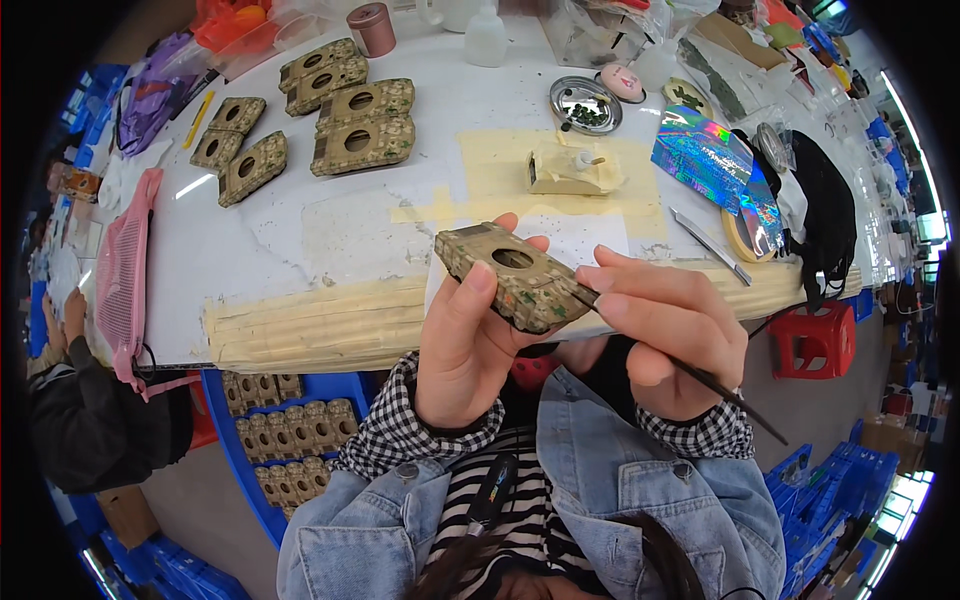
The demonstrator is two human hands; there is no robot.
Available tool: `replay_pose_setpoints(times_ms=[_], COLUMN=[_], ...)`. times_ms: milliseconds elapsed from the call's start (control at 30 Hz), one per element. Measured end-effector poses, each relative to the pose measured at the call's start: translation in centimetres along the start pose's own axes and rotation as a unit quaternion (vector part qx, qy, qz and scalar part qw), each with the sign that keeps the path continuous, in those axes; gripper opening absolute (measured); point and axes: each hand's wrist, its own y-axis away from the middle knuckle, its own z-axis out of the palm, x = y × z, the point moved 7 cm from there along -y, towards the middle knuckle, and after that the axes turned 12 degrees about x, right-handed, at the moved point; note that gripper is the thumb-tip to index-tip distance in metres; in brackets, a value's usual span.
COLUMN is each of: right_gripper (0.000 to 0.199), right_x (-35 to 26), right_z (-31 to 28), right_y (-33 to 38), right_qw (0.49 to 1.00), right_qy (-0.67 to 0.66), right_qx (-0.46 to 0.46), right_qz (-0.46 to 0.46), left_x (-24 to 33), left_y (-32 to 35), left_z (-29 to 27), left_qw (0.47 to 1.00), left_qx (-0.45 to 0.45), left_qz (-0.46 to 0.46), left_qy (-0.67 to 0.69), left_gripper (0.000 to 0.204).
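While left hand (462,335) clamps camouflage model tank hull (540,289), right hand (672,325) pinches slim dark brush-like tool (735,399), tip at hull's edge; matching hulls (385,146) farther back on table (265,240).

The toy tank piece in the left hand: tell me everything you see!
The tank piece is tan with green and brown camouflage, and looks like painted plastic. A round hole opens in its top. The left grip holds it tilted above the table. The right grip holds a thin dark stick at its right end; touching is unclear.
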Motion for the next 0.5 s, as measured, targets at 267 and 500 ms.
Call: replay_pose_setpoints(times_ms=[267, 500], right_gripper=[0.038, 0.040], right_x=[-0.26, -0.26], right_z=[1.13, 1.13], right_y=[0.42, 0.49], right_qw=[0.998, 0.998], right_qy=[0.037, 0.044], right_qx=[-0.035, -0.019], right_qz=[-0.039, -0.046], left_x=[0.05, -0.10], left_y=[0.18, 0.08], left_z=[-0.24, -0.40], left_qw=[1.000, 0.998], left_qx=[0.012, 0.010], left_qz=[0.015, -0.006], left_qy=[-0.023, 0.062], left_gripper=[0.056, 0.052])
